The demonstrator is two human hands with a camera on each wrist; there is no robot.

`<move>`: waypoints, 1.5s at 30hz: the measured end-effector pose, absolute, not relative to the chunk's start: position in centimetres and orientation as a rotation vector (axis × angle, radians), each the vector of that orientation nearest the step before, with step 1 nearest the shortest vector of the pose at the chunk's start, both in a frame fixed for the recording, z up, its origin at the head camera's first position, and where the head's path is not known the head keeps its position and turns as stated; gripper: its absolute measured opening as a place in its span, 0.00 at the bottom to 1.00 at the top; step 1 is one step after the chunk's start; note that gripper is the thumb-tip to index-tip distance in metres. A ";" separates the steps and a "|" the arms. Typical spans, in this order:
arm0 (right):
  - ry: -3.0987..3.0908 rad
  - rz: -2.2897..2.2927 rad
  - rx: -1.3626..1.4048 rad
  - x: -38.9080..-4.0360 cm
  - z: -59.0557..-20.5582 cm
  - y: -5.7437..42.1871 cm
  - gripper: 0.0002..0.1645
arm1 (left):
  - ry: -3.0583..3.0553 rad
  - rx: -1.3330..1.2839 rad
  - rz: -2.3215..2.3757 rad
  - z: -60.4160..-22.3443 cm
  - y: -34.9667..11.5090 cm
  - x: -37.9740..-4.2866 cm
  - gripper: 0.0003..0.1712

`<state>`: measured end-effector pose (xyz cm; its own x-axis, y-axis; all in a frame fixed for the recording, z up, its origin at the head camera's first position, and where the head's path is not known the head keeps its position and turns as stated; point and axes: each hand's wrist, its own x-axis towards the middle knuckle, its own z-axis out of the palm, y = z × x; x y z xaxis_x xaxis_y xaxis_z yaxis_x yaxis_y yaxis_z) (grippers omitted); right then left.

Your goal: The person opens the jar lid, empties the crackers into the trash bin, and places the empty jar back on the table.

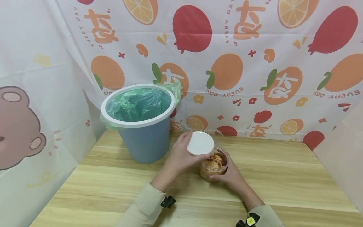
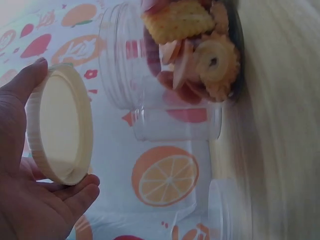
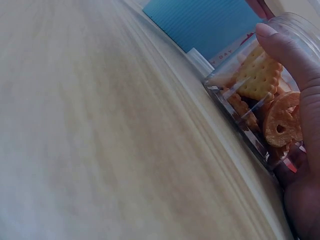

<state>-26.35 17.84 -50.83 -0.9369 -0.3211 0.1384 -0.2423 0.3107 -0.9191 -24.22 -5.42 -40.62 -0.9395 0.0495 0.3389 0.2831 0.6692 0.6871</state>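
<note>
My left hand (image 1: 179, 155) holds a round white screw lid (image 1: 200, 143) by its edge, just above and left of an uncovered clear jar (image 1: 206, 173). In the left wrist view the thumb and fingers pinch opposite sides of the lid, its hollow inside facing the jar. Biscuits (image 2: 217, 60) fill the lower part of that jar, among them a square cracker (image 3: 260, 75) and ring-shaped ones. The jar stands on the table with my right hand (image 1: 232, 176) wrapped around its right side, thumb across the front.
A blue bin (image 1: 146, 143) with a white rim and green liner stands to the left on the wooden table (image 1: 283, 176). Behind the biscuit jar is another clear container (image 2: 175, 125), and a clear lid-like piece (image 2: 222, 210) lies nearby. A fruit-print cloth (image 1: 244, 119) hangs behind the table.
</note>
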 end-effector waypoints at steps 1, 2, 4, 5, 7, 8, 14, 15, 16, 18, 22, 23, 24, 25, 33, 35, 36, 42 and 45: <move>2.487 -1.720 -0.537 -26.3 -50.8 17.9 0.67 | -2.597 -0.261 -1.135 -40.5 -5.6 -24.2 0.62; 2.488 -1.717 -0.538 -26.3 -50.9 17.9 0.67 | -2.602 -0.257 -1.131 -40.5 -5.7 -24.2 0.62; 2.490 -1.714 -0.544 -26.4 -50.9 17.9 0.66 | -2.612 -0.252 -1.119 -40.4 -6.0 -24.2 0.62; 2.491 -1.713 -0.545 -26.4 -50.9 17.9 0.66 | -2.622 -0.246 -1.106 -40.3 -6.1 -24.3 0.61; 2.492 -1.708 -0.541 -26.4 -51.0 18.0 0.66 | -2.645 -0.233 -1.087 -40.3 -6.4 -24.3 0.61; 2.490 -1.709 -0.536 -26.4 -51.0 18.0 0.66 | -2.658 -0.229 -1.080 -40.3 -6.5 -24.4 0.61; 2.475 -1.716 -0.514 -26.3 -50.9 18.0 0.66 | -2.741 -0.213 -1.016 -40.6 -7.0 -24.7 0.61; 2.473 -1.718 -0.514 -26.3 -50.9 18.0 0.66 | -2.752 -0.210 -1.009 -40.7 -7.1 -24.7 0.62; 2.469 -1.723 -0.509 -26.3 -50.9 18.0 0.66 | -2.760 -0.209 -1.010 -40.7 -7.1 -24.7 0.62; 2.472 -1.716 -0.522 -26.3 -50.9 18.0 0.67 | -2.777 -0.209 -1.012 -40.9 -7.3 -24.8 0.63; 2.470 -1.727 -0.531 -26.3 -50.9 18.0 0.67 | -2.789 -0.195 -1.030 -40.9 -7.7 -24.9 0.65; 2.469 -1.729 -0.535 -26.3 -50.9 18.0 0.67 | -2.790 -0.189 -1.031 -41.0 -7.8 -24.9 0.65; 2.463 -1.739 -0.533 -26.3 -50.8 18.0 0.67 | -2.791 -0.183 -1.035 -41.0 -8.0 -24.9 0.65; 2.455 -1.750 -0.535 -26.3 -50.8 18.0 0.66 | -2.791 -0.176 -1.041 -41.0 -8.1 -25.0 0.65; 2.435 -1.783 -0.569 -26.4 -50.9 17.9 0.65 | -2.830 -0.173 -1.049 -41.2 -9.3 -25.1 0.63; 2.434 -1.780 -0.567 -26.4 -50.9 17.9 0.65 | -2.851 -0.188 -1.036 -41.3 -9.4 -25.2 0.63; 2.436 -1.775 -0.566 -26.4 -50.9 17.9 0.65 | -2.867 -0.193 -1.027 -41.3 -9.5 -25.2 0.63; 2.437 -1.764 -0.547 -26.3 -50.8 17.8 0.66 | -2.952 -0.248 -0.985 -41.5 -9.7 -25.1 0.64; 2.435 -1.764 -0.550 -26.4 -50.8 17.7 0.66 | -2.968 -0.284 -0.974 -41.7 -9.8 -25.0 0.63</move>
